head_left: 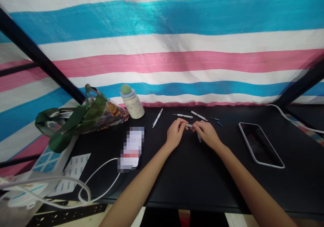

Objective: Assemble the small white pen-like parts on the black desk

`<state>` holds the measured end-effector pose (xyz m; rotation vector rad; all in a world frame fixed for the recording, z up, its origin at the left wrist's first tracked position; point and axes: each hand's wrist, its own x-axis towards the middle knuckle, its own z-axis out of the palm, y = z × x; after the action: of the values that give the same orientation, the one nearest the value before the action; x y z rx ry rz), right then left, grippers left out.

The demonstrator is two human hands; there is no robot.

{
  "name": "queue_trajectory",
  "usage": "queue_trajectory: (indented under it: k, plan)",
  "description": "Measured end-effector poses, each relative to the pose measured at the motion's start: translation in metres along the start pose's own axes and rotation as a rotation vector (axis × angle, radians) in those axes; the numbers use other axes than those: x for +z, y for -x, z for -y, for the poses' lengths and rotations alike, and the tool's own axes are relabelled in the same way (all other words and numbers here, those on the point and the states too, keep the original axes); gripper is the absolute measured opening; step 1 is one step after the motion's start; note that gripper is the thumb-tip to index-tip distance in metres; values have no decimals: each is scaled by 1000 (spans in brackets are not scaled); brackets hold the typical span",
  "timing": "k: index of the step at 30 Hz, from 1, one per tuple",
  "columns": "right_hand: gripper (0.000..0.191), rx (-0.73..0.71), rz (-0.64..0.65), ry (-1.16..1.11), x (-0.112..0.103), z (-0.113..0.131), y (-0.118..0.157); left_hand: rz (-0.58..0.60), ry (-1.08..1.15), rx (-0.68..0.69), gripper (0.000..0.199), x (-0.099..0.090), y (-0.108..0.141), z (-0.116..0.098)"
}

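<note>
My left hand (175, 132) and my right hand (207, 132) meet over the black table, fingertips pinched on the two ends of a short grey-white pen part (189, 125). Below my right hand's fingers a grey pen piece (199, 138) lies on or close to the tabletop; its upper end is hidden. Just beyond my hands are a white pen with its tip section showing (184, 116) and another white and black pen (198, 115). A whole white pen (157, 118) lies to the left. Right of them are a thin dark piece (214, 118) and a small blue piece (219, 123).
On the left, a phone (131, 147) with a lit screen joins a white cable (87, 183). Behind it stand a bottle (133, 104) and a green-handled bag (101, 114). A dark-screened phone (260, 144) lies right. Striped sheeting (177, 61) hangs behind the table (197, 183).
</note>
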<state>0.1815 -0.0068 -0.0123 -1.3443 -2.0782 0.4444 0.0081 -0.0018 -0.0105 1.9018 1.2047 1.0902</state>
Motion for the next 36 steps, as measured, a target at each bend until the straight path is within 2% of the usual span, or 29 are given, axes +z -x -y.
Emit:
queue_trajectory:
  k: [8,18,28,36]
  plan:
    - [13,-11,-101,-65,7,-9,-2,-35,-29,37,22,0,-1,1]
    - [14,-20,-189,-64,5,-9,-1,-53,-34,29,24,-1,-1,-2]
    - [19,23,-120,-181,8,-7,0,-51,65,37,20,1,-1,1]
    - [31,49,-43,-86,6,-5,2,-66,90,23,23,0,-2,2]
